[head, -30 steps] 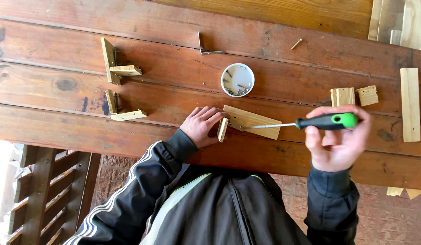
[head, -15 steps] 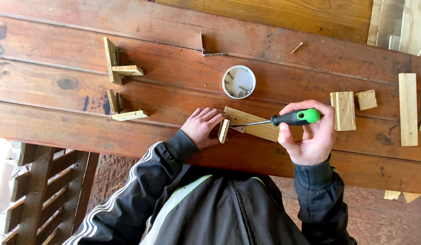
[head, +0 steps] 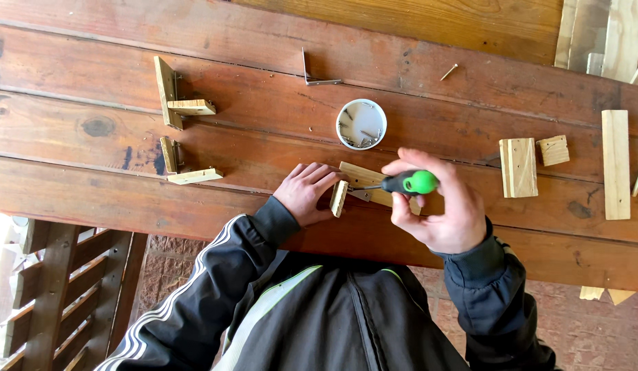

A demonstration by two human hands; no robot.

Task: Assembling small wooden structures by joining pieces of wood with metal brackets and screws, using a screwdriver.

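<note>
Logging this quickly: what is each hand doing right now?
Left hand: open, fingers steadying the small wood pieces.
Right hand: closed around the green-handled screwdriver.

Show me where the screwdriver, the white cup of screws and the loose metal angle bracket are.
screwdriver (head: 409,183), head view, on its green handle.
white cup (head: 361,104), head view, on its far rim.
metal angle bracket (head: 323,82), head view, on its flat leg.

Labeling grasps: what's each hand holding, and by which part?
Right hand holds the screwdriver by its green-and-black handle. Left hand presses on the small wooden block, fingers on its upper end; not lifted.
</note>
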